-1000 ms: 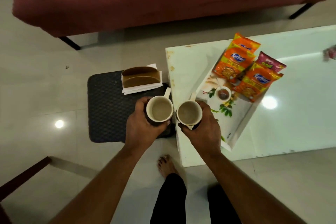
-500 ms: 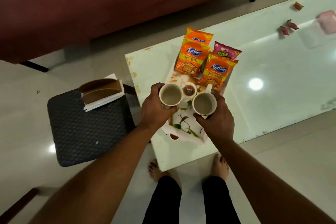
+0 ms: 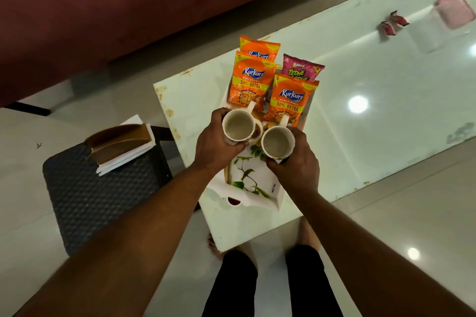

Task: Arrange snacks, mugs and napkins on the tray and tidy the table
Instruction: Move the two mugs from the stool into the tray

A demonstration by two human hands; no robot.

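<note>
Over the tray (image 3: pixel 260 203) on the table (image 3: pixel 373 100), the left hand (image 3: pixel 215 145) and right hand (image 3: pixel 296 165) each gripped a mug (image 3: pixel 237 126), fingers wrapped around it. Placing mugs seemed underway; next, lowering both beside the snack packets (image 3: pixel 251 82).

— Item: the wearer's body as recorded. What was on the arms?

— Nothing. Both forearms were bare from the lower frame edge up to the wrists; no sleeves, watch, bracelet or bands showed.

— Hands?

— The left hand (image 3: pixel 215 145) and the right hand (image 3: pixel 296 165) were bare, without gloves. No rings could be made out on the visible fingers.

— Lower body?

— Black trousers (image 3: pixel 273 283), plain, no visible pattern or marking, two legs seen from above.

— Footwear?

— None. Bare feet (image 3: pixel 213 243), only partly in view beyond the trouser legs, toes hard to distinguish.
</note>
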